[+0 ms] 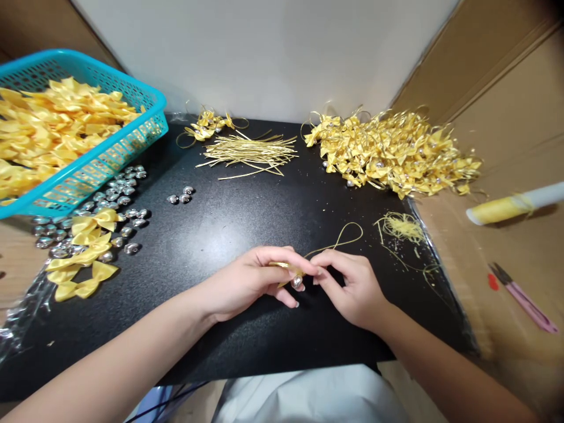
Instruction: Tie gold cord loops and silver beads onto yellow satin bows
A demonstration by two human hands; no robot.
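Over the front middle of the black table, my left hand (259,273) is closed on a yellow bow (282,265), mostly hidden by the fingers. A shiny silver bead (297,282) shows just under its index finger. My right hand (348,285) is closed in a pinch, its fingertips meeting those of the left hand. From between the hands a thin yellow cord (337,243) runs out to the right and curls into a loop behind the right hand. The exact spot where the fingertips pinch is too small to make out.
A turquoise basket (110,154) of yellow bows stands at left, with silver beads (127,232) and loose bows (88,252) beside it. Gold ties (251,154) lie at the back. Finished-looking bows (392,153) pile up at right, near tangled cord (402,228), pink-handled snips (526,302) and a roll (515,204).
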